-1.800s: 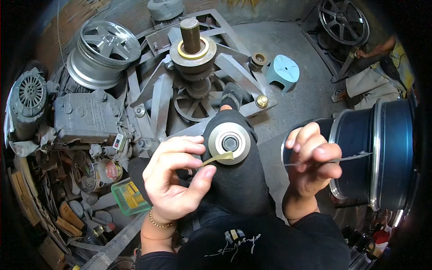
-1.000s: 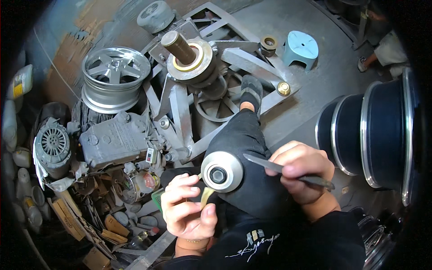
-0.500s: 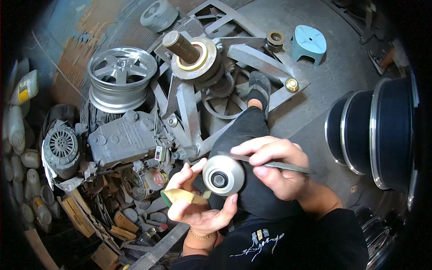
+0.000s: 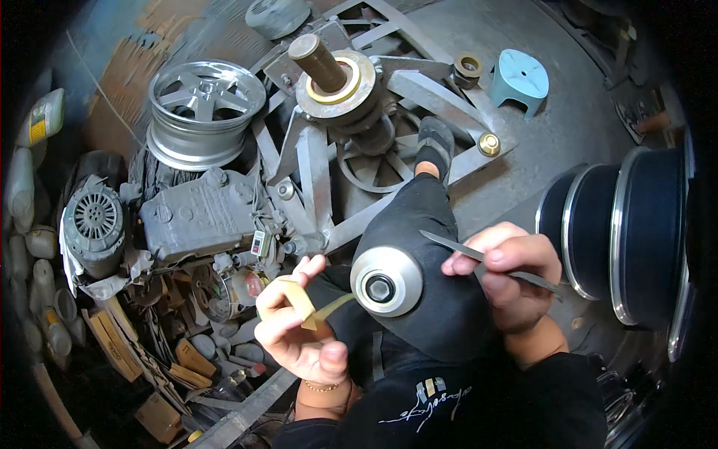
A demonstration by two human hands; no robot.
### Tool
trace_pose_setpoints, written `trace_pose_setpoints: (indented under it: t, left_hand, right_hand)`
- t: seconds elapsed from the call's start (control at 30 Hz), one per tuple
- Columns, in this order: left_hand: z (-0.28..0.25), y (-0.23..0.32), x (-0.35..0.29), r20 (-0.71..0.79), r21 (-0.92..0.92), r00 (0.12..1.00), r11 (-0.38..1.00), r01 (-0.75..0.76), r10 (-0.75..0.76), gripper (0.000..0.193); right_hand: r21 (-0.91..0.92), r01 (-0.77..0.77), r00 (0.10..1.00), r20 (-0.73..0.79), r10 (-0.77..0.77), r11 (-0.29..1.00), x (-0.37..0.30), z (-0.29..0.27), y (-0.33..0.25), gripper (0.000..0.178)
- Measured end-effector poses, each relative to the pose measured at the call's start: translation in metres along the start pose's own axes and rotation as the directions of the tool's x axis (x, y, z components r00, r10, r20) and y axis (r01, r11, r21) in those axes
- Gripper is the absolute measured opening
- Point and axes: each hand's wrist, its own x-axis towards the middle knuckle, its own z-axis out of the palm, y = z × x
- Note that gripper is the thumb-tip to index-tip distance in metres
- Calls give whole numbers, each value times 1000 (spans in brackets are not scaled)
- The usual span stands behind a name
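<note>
Grey workshop floor (image 4: 568,135) lies behind the clutter. Pale plastic bottles (image 4: 46,120) crowd the left edge, their contents unclear to me. Left of centre, my left hand (image 4: 303,348) is half open, thumb apart, a yellowish tape strip (image 4: 299,303) draped across the curled fingers, its thin end reaching the left rim of a round metal disc (image 4: 404,280) at mid-frame, over my black-trousered leg (image 4: 407,213). Right of that, my right hand (image 4: 514,258) pinches a thin grey blade (image 4: 456,245), tip clear of the disc. Dark wheel rims (image 4: 657,224) fill the right edge.
</note>
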Motion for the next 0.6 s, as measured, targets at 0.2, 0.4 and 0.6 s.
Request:
trace_pose_setpoints:
  t: [0.2, 0.4, 0.6]
  left_hand:
    - [-9, 14, 1, 86, 201, 993, 975, -96, 80, 39]
    - [-7, 26, 5, 242, 260, 966, 953, -156, 92, 27]
    - [-4, 27, 9, 320, 302, 942, 933, -198, 97, 22]
  right_hand:
    - [-46, -7, 1000, 12, 8, 999, -3, 1, -16, 25]
    - [-23, 1, 997, 79, 1, 1000, -10, 1, -19, 29]
    - [-168, 5, 997, 72, 8, 986, -14, 13, -33, 28]
